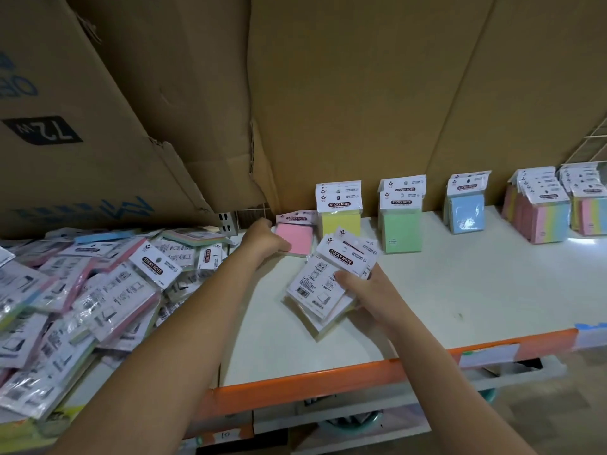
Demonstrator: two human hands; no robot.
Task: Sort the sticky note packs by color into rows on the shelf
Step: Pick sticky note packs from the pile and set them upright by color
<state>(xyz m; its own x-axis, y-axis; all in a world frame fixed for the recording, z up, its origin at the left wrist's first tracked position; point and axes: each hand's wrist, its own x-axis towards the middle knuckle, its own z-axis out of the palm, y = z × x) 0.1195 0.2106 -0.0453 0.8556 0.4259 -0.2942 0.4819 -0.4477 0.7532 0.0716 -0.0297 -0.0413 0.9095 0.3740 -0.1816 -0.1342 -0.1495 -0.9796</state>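
So the pink pack (297, 241) is pinched at its edge by the left hand (264, 238), mid-frame on the shelf (460, 290), just beside the yellow row (340, 211). A fanned stack of packs (320, 284) is clutched in the right hand (371, 290), fingers (344, 278) curled round it. It's pretty splayed, so it could easily get spilled.

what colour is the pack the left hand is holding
Pink; the pack the left hand holds shows best in the head view.
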